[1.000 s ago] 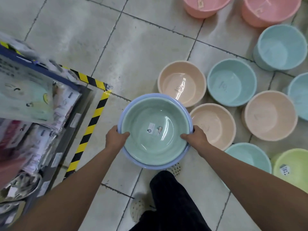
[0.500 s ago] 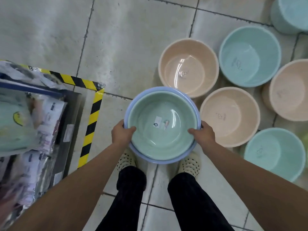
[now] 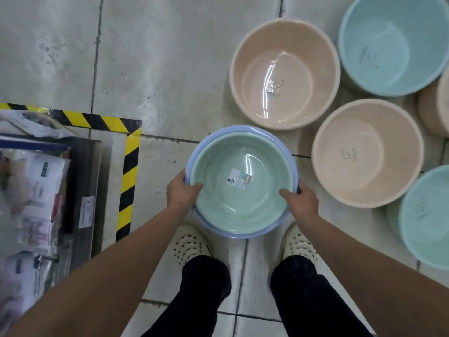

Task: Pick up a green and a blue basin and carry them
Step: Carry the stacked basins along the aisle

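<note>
A pale green basin with a small white sticker inside sits nested in a slightly larger blue basin, whose rim shows around it. I hold the pair level above the tiled floor, in front of my legs. My left hand grips the left rims, thumb inside the green basin. My right hand grips the right rims the same way.
Several beige basins and light blue basins stand on the floor at the right. A shelf base with packaged goods, edged by yellow-black hazard tape, is at the left. My two feet in cream perforated shoes stand below the basins.
The view has tilted further down and moved closer to the floor basins. Both feet now stand side by side. The nested basins stay held in both hands.
</note>
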The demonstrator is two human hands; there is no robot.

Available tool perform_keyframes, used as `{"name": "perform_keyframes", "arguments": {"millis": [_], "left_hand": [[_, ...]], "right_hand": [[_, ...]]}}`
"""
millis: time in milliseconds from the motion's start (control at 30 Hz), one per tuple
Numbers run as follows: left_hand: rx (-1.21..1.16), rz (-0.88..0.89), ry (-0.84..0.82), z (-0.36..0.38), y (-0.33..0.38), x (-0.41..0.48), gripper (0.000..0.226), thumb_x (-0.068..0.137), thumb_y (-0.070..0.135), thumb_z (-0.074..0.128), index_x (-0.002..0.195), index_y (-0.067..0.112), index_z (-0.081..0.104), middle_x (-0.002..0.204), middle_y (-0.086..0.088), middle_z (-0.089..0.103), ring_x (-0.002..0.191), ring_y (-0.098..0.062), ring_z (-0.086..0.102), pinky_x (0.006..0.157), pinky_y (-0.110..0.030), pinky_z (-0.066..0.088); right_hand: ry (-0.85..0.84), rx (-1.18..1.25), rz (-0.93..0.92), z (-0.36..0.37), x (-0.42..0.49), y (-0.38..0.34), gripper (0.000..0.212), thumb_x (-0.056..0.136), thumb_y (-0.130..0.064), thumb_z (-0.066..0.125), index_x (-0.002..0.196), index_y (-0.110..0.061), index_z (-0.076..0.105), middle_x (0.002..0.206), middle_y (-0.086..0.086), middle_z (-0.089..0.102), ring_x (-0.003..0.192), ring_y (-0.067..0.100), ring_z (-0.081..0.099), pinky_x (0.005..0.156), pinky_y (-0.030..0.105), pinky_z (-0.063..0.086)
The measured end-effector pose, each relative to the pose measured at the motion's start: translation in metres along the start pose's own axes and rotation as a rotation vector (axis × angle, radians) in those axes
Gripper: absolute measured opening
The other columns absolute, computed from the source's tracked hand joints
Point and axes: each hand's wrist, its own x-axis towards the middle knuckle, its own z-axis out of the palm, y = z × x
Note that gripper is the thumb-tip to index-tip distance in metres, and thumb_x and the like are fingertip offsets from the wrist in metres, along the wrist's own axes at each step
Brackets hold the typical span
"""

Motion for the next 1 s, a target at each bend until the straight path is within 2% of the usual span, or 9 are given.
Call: {"name": "perform_keyframes", "arguments": {"millis": [67, 133, 200, 367, 467, 567, 733, 900, 1000], "left_hand": [[0.003, 0.034, -0.013, 0.003, -0.005, 0.005, 0.040, 0.080, 0.015, 0.071, 0.119, 0.018, 0.067, 0.101, -0.003, 0.071, 0.092, -0.026, 0.065, 0.082, -0.041, 0.056], [0.006, 0.051, -0.015, 0.006, -0.009, 0.008, 0.040, 0.079, 0.016, 0.071, 0.119, 0.021, 0.067, 0.098, 0.000, 0.070, 0.091, -0.025, 0.066, 0.082, -0.040, 0.056], [0.002, 0.053, -0.009, 0.010, -0.011, 0.012, 0.039, 0.080, 0.016, 0.071, 0.118, 0.021, 0.067, 0.097, 0.000, 0.070, 0.091, -0.024, 0.066, 0.081, -0.039, 0.056], [-0.034, 0.036, -0.047, 0.012, -0.008, 0.015, 0.037, 0.083, 0.008, 0.069, 0.120, 0.014, 0.064, 0.101, -0.003, 0.067, 0.093, -0.026, 0.064, 0.077, -0.034, 0.050], [-0.014, 0.051, -0.046, 0.003, 0.005, 0.007, 0.042, 0.083, 0.006, 0.070, 0.124, 0.012, 0.061, 0.104, -0.004, 0.065, 0.095, -0.028, 0.063, 0.082, -0.038, 0.052], [0.020, 0.074, -0.039, -0.011, 0.025, -0.013, 0.048, 0.084, 0.009, 0.071, 0.131, 0.012, 0.058, 0.110, -0.006, 0.065, 0.099, -0.029, 0.063, 0.089, -0.046, 0.055], [0.045, 0.153, -0.070, -0.038, 0.089, -0.072, 0.048, 0.086, 0.009, 0.071, 0.131, 0.011, 0.056, 0.110, -0.005, 0.064, 0.097, -0.028, 0.062, 0.082, -0.042, 0.053], [0.063, 0.263, -0.121, -0.049, 0.195, -0.151, 0.037, 0.085, 0.006, 0.071, 0.115, 0.018, 0.054, 0.095, 0.001, 0.063, 0.093, -0.028, 0.062, 0.073, -0.032, 0.045], [0.060, 0.347, -0.176, -0.044, 0.263, -0.205, 0.046, 0.071, 0.021, 0.071, 0.114, 0.022, 0.054, 0.091, 0.009, 0.062, 0.089, -0.023, 0.060, 0.066, -0.028, 0.044]], "right_hand": [[-0.002, 0.026, -0.012, 0.002, 0.003, 0.006, 0.029, 0.084, -0.013, 0.067, 0.104, -0.033, 0.061, 0.087, -0.008, 0.065, 0.077, 0.010, 0.060, 0.062, 0.018, 0.043], [0.000, 0.063, -0.031, 0.004, 0.005, 0.013, 0.033, 0.085, -0.012, 0.067, 0.109, -0.034, 0.061, 0.087, -0.014, 0.065, 0.077, 0.000, 0.059, 0.063, 0.015, 0.043], [-0.003, 0.100, -0.048, 0.006, 0.008, 0.019, 0.037, 0.085, -0.011, 0.068, 0.113, -0.035, 0.060, 0.090, -0.018, 0.065, 0.081, -0.003, 0.059, 0.066, 0.015, 0.045], [-0.038, 0.149, -0.051, 0.006, 0.014, 0.021, 0.037, 0.085, -0.008, 0.068, 0.117, -0.026, 0.062, 0.093, -0.013, 0.064, 0.084, 0.008, 0.061, 0.075, 0.025, 0.047], [-0.058, 0.206, -0.013, -0.005, 0.003, 0.013, 0.033, 0.084, -0.007, 0.066, 0.108, -0.029, 0.061, 0.092, -0.007, 0.065, 0.082, 0.011, 0.062, 0.070, 0.025, 0.049], [-0.054, 0.247, 0.011, -0.026, -0.019, 0.005, 0.034, 0.081, -0.008, 0.067, 0.106, -0.030, 0.064, 0.096, -0.004, 0.069, 0.089, 0.016, 0.066, 0.078, 0.032, 0.054], [-0.040, 0.313, -0.015, -0.092, -0.067, -0.026, 0.038, 0.079, -0.012, 0.068, 0.111, -0.032, 0.064, 0.102, -0.004, 0.070, 0.095, 0.018, 0.067, 0.083, 0.037, 0.055], [0.044, 0.390, -0.046, -0.192, -0.118, -0.063, 0.034, 0.079, -0.010, 0.067, 0.107, -0.031, 0.066, 0.098, -0.002, 0.071, 0.093, 0.021, 0.067, 0.085, 0.039, 0.056], [0.113, 0.432, -0.048, -0.258, -0.144, -0.075, 0.034, 0.079, -0.010, 0.068, 0.108, -0.027, 0.066, 0.097, 0.000, 0.071, 0.092, 0.023, 0.067, 0.084, 0.038, 0.055]]}}
